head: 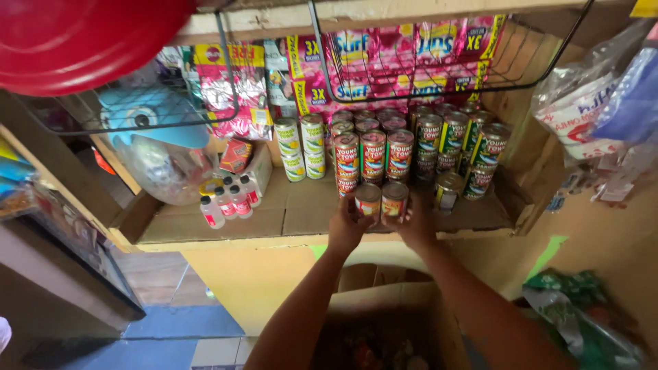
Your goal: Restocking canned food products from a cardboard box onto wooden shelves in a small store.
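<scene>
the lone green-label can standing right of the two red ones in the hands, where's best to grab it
Grip the green-label can around its round side wall, coming from the front, open edge of the cardboard shelf. It stands upright and alone, with stacked cans close behind it, so the front and top are free. The right hand is nearest; the left hand is on the red-label cans.

Two tins, cylindrical, red-and-orange labels with metal tops: left tin (pixel 368 201) and right tin (pixel 394 199). Both upright, side by side and touching, at centre frame on the front part of the cardboard-lined shelf, just before the stacked red-labelled tins; each clasped at its outer side.
</scene>
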